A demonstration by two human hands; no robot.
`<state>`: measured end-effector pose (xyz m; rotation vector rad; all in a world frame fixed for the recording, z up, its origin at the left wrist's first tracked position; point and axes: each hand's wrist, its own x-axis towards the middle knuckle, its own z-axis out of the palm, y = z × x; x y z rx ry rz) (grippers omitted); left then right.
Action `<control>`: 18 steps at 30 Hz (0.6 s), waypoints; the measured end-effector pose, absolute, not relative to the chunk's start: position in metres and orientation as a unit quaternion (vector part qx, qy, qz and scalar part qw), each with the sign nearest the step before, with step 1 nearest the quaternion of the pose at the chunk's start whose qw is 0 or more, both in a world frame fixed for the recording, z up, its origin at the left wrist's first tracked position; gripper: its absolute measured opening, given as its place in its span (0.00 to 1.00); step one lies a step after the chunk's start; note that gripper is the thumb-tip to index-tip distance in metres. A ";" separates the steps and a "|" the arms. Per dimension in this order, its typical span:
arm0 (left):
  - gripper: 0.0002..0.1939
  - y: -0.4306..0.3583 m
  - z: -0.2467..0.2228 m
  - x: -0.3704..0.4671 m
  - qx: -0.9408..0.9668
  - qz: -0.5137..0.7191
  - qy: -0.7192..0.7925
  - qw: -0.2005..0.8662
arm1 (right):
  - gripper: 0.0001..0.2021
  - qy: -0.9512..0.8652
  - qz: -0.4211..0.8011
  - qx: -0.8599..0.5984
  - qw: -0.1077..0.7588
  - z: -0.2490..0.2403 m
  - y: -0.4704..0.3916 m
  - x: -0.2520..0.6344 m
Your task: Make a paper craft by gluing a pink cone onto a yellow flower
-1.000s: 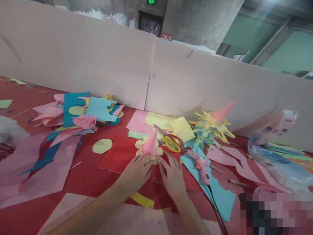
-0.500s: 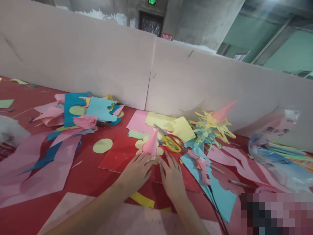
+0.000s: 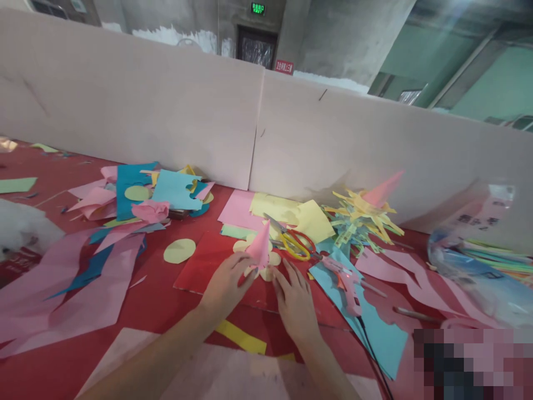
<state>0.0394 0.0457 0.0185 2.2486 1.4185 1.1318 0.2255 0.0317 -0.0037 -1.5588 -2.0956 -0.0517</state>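
A pink paper cone (image 3: 260, 247) stands upright on a pale yellow flower-shaped paper (image 3: 273, 259), above a red board (image 3: 200, 261). On the left side of the cone, my left hand (image 3: 228, 282) has its fingers bent, with thumb and fingers apart at the petals. To the right, my right hand (image 3: 295, 294) rests with its fingers spread, the tips near the flower's lower right edge. Scissors with yellow and red handles (image 3: 296, 244) lie behind my right hand. Further right, a pink glue gun (image 3: 346, 282) lies on blue paper (image 3: 385, 339).
Paper scraps (image 3: 175, 189) and pink sheets (image 3: 95, 283) lie left, near a yellow circle (image 3: 179, 251). A fringed paper piece with a pink cone (image 3: 383, 191) stands at back right, beside a plastic bag (image 3: 470, 244). A pale partition (image 3: 166, 105) runs behind.
My left hand has shifted slightly left and up around the cone's side, its thumb now apart from the fingers. The whole view has shifted a little.
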 end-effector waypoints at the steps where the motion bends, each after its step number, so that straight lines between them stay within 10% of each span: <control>1: 0.09 0.047 0.021 0.038 0.751 0.418 0.495 0.125 | 0.18 -0.770 -0.013 -0.574 0.279 -0.003 0.032 0.225; 18: 0.07 0.092 0.100 0.067 0.701 0.505 0.479 0.158 | 0.14 -0.617 0.219 -0.579 0.485 -0.001 0.052 0.222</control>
